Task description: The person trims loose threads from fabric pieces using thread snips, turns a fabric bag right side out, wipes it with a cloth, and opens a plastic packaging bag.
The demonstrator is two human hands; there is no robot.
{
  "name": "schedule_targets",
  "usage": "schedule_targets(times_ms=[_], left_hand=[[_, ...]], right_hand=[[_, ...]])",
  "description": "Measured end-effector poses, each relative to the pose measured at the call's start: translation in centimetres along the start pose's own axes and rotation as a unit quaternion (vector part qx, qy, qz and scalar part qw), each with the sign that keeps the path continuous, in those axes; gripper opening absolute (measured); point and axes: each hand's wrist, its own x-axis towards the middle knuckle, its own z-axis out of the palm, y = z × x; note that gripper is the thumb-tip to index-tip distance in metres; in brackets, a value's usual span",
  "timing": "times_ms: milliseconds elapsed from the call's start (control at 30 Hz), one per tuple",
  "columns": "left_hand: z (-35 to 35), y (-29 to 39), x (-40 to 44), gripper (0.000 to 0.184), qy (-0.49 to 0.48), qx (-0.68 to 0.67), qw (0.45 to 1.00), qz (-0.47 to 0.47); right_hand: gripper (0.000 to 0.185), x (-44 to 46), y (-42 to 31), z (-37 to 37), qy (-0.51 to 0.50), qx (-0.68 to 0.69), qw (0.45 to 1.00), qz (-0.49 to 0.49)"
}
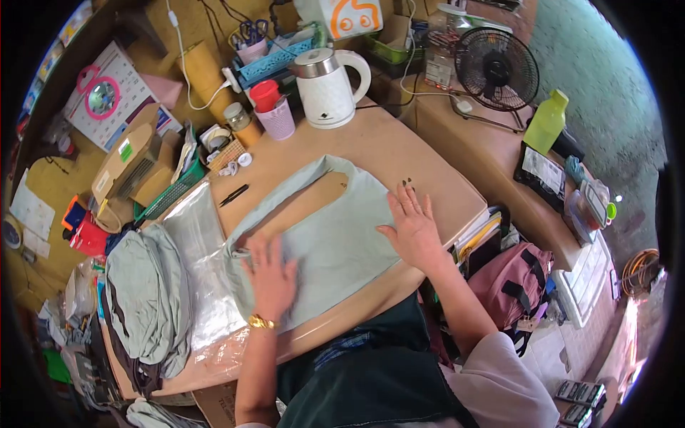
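A pale grey-green cloth shoulder bag lies flat on the brown table, its looped strap toward the far side. My left hand, slightly blurred, rests over the bag's left part with fingers spread. At the bag's right edge, my right hand is laid out flat, fingers apart, fingertips pointing away from me. Neither hand grips anything. Left of the bag are clear plastic sleeves, partly under a pile of similar grey-green cloth.
A black pen lies beyond the sleeves. Along the back stand a white kettle, a lilac cup and a green basket. To the right are a black fan, a green bottle and a pink backpack.
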Motion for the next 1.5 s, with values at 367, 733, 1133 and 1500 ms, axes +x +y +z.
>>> schedule_targets(times_ms=[367, 733, 1133, 1500], left_hand=[[-1.8, 10.9, 0.4, 0.062, -0.224, -0.248, 0.929, 0.155], [0.1, 11.7, -1.8, 0.059, -0.151, -0.081, 0.964, 0.203], [-3.5, 3.4, -8.0, 0.078, -0.136, -0.022, 0.988, 0.073], [-4.0, -3.1, -11.8, 0.039, -0.067, -0.163, 0.980, 0.088]], right_hand=[[0.038, -0.8, 5.0, -3.2, -0.017, 0.240, 0.968, -0.073], [0.020, -0.4, 4.7, -2.5, 0.039, 0.114, 0.991, -0.059], [0.070, 0.5, 0.0, 3.4, -0.054, 0.020, 0.992, -0.109], [0.024, -3.4, 4.1, -2.7, -0.170, 0.170, 0.969, -0.057]])
